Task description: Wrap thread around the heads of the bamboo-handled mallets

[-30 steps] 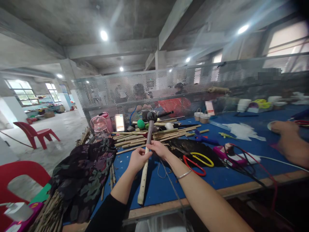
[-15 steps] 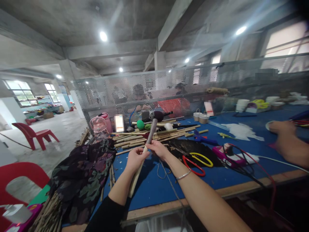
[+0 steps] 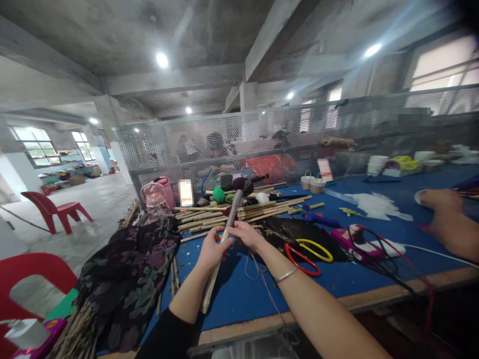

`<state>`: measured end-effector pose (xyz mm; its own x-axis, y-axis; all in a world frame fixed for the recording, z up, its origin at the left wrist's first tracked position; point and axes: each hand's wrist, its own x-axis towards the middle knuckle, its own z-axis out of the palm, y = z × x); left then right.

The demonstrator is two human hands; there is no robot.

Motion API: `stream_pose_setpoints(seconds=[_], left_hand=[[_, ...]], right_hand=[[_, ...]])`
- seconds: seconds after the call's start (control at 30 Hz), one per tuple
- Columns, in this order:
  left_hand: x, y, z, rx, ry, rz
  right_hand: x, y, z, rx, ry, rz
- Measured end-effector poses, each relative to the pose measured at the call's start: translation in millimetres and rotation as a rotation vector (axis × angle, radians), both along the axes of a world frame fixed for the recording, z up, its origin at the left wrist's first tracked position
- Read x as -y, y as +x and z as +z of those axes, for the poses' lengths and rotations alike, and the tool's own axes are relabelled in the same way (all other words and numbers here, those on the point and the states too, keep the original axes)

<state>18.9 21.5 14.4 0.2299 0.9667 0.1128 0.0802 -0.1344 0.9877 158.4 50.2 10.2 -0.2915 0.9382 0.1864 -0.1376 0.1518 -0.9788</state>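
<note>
A pale stick (image 3: 212, 286) with a grey wrapped upper part slants up from near the table's front edge. My left hand (image 3: 216, 247) is closed round its middle. My right hand (image 3: 242, 234), with a bracelet on the wrist, pinches the same stick just above, at the lower end of the grey part. Thin grey cord (image 3: 266, 284) hangs below my right hand and over the table edge. Beyond the stick's top sits a dark purple ball of yarn (image 3: 242, 185). Scissors with red and yellow handles (image 3: 312, 249) lie right of my right forearm.
Bamboo sticks (image 3: 202, 219) lie across the blue table (image 3: 247, 299), before a perforated metal screen (image 3: 168, 144). Dark patterned cloth (image 3: 127, 279) covers the left side. A magenta power strip (image 3: 348, 242) with cables and another person's arm (image 3: 452, 224) are at the right.
The view has shifted slightly. My left fingers have moved a little on the stick, and the stick's top has tilted slightly lower. Both hands still hold it.
</note>
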Motion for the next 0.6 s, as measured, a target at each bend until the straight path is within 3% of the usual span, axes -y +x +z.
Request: stream_pose_setpoints(seconds=[0.13,0.27,0.37,0.43,0.53,0.6], left_hand=[[-7.5,-6.5,-2.9,-0.047,0.008,-0.005],[-15.6,-18.4,-2.1,-0.049,0.018,0.039],[-22.5,-25.3,-3.2,-0.063,0.054,0.110],[-27.3,-28.9,-5.3,-0.059,0.067,0.151],[-32.4,-34.0,-7.6,-0.042,0.064,0.185],[-33.2,-37.2,-6.9,-0.025,0.064,0.204]], right_hand=[[-5.0,-1.9,-5.7,0.170,0.111,-0.055],[18.6,-5.9,12.9,0.559,0.209,-0.135],[68.9,-7.1,36.9,0.723,0.343,-0.126],[112.8,-0.6,46.3,0.760,0.355,-0.017],[178.8,25.5,37.7,0.759,0.267,0.154],[217.3,50.5,19.6,0.725,0.137,0.137]])
